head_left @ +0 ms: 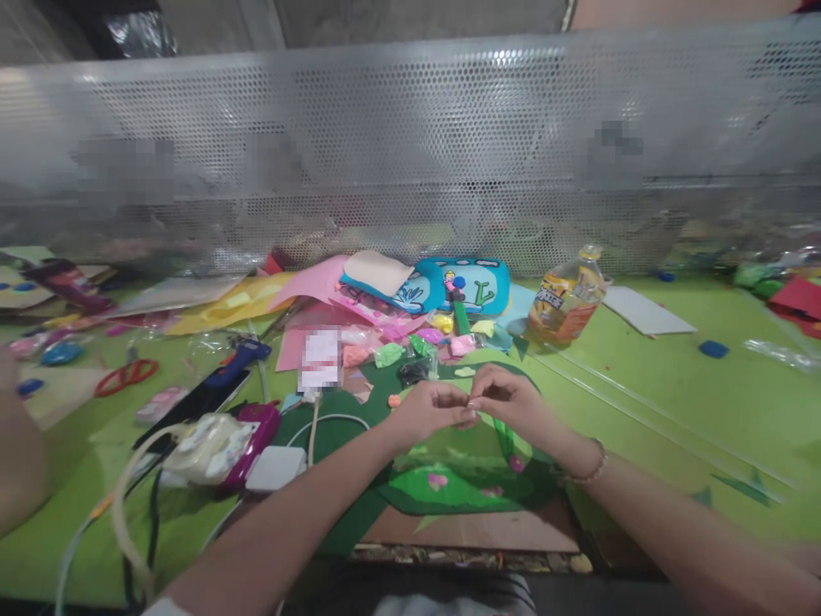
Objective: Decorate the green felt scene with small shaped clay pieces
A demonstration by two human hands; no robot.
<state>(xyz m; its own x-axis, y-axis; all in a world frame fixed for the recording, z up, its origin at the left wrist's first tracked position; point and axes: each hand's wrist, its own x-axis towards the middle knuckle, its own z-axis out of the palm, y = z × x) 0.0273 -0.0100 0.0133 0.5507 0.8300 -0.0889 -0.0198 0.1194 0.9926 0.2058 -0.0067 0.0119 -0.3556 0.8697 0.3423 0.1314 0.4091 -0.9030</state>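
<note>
My left hand [431,409] and my right hand [516,407] meet fingertip to fingertip, both in a pinch. What lies between the fingers is too small to make out. Beneath them is a green craft board [442,494] with a dark green border, decorated with small pink flower shapes [438,482]. A purple flower piece [516,464] sits just below my right hand. Left of my left hand, a small orange piece [393,400] rests on dark green sheet material. Beyond my hands lie small packets of coloured clay, among them a light green one [388,355].
Left are a power strip [209,449], cables, a white charger [275,469], a blue glue gun [240,361] and red-handled scissors [126,376]. A drink bottle [568,295] stands behind right. Blue picture boards [478,287] lean near a perforated metal screen [410,154]. Someone's arm [19,453] shows far left.
</note>
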